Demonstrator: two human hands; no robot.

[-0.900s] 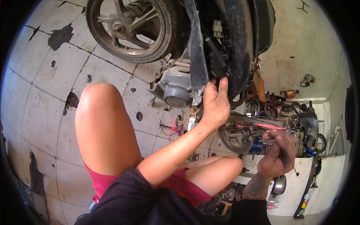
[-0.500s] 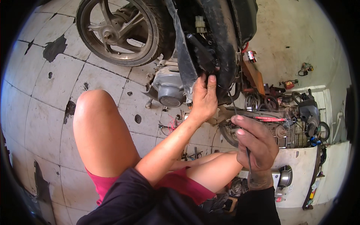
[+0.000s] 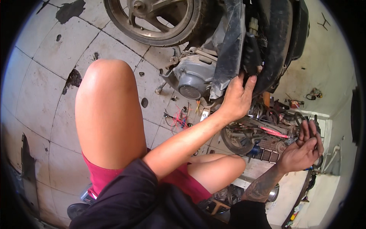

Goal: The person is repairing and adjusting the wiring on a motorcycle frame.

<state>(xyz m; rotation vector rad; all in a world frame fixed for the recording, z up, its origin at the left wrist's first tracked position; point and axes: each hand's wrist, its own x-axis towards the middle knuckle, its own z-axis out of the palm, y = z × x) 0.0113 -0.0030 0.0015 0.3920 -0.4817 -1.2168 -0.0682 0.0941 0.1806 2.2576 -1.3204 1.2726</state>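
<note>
A scooter [image 3: 228, 34] fills the top of the view, standing on a pale tiled floor [image 3: 42, 87]. Its wheel [image 3: 152, 19] sits at the top, and the grey engine [image 3: 192, 76] is bare below it, so the inside parts can be reached. A long black panel [image 3: 230, 45] hangs down beside the engine.

The person crouches low, with one knee [image 3: 108, 76] up, so the arms can get close to the scooter.

The left hand [image 3: 236, 97] reaches up to the bottom of the black panel. Its fingers curl around the edge, and it looks like it grips the panel to keep it steady or pull it aside.

The right hand [image 3: 303, 149] is lower and off to the side, palm up, fingers half curled. It holds a small dark tool [image 3: 310, 128] between thumb and fingers, kept away from the scooter; what kind of tool is hard to see.

Some thin red wires [image 3: 177, 116] lie on the floor near the engine. A heap of old metal parts [image 3: 263, 133] sits behind the right hand.
</note>
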